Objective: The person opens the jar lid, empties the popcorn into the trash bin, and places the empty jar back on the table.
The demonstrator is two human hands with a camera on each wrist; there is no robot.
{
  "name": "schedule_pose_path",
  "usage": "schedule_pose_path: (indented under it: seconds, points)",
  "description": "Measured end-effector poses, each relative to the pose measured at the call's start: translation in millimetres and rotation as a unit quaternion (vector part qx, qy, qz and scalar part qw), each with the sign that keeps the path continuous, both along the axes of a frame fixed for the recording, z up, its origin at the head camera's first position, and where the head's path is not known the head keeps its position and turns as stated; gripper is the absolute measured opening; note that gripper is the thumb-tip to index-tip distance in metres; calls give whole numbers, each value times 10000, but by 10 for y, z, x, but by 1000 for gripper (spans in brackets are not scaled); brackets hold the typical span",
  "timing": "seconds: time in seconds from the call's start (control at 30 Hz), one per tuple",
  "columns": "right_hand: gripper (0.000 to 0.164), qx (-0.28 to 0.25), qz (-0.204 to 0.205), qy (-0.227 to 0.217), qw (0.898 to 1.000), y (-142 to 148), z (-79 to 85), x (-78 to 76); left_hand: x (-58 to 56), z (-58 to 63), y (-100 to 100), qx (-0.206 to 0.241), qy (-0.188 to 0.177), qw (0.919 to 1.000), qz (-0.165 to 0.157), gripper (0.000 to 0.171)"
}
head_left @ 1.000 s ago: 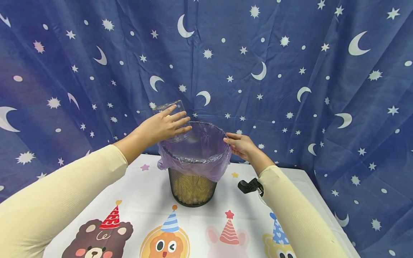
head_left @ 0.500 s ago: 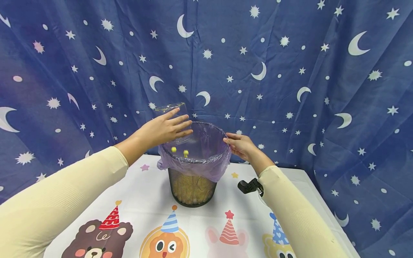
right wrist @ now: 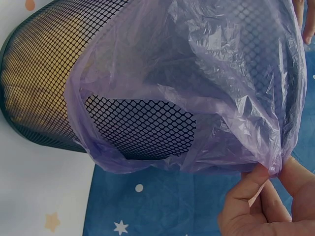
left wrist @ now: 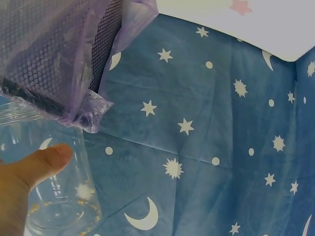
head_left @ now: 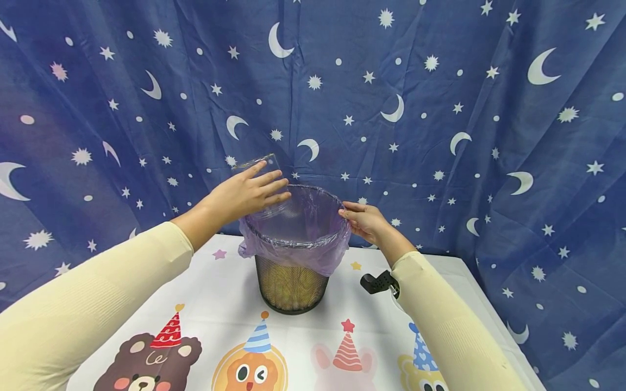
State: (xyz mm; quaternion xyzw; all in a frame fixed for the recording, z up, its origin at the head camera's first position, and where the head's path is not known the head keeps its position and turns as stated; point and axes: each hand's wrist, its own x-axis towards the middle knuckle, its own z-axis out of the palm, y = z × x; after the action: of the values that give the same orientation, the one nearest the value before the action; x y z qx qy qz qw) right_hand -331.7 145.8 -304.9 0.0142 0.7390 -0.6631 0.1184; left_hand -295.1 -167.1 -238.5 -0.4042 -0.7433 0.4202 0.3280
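A black wire-mesh wastebasket point(head_left: 292, 288) stands upright on the table, and a thin purple bin bag point(head_left: 315, 256) lines it and folds over its rim. Yellowish stuff shows through the mesh low inside. My left hand point(head_left: 244, 194) grips a clear plastic jar point(left wrist: 61, 189), tipped mouth-down at the basket's left rim, its base raised. Small yellow bits cling near that base. In the left wrist view the thumb point(left wrist: 51, 160) presses along the jar's side. On the opposite side my right hand point(head_left: 365, 221) pinches the bag at the rim between thumb and fingers.
A white tablecloth point(head_left: 215, 288) with cartoon animals in party hats covers the table. Behind it hangs a blue curtain point(head_left: 342, 98) with moons and stars. A black device point(head_left: 379, 282) is fixed at the right wrist.
Half a second ago the jar tilted further and small yellow balls dropped into the basket. Now the jar has swung back slightly left and the balls are out of sight. The right hand stays put.
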Motion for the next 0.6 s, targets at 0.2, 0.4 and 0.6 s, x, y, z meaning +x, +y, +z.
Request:
schedule_pose_path:
  seconds: [0.2, 0.4, 0.6]
  points:
    - [53, 18, -24, -9, 10000, 5, 1, 5, -13, -11, -17, 806, -429, 9958, 90, 80]
    - [53, 3, -11, -5, 10000, 12, -6, 7, -9, -11, -57, 1419, -885, 9857, 203, 83]
    - [53, 13, 10, -11, 10000, 9, 3, 10, 14, 6, -116, 2159, -1417, 9644, 564, 92]
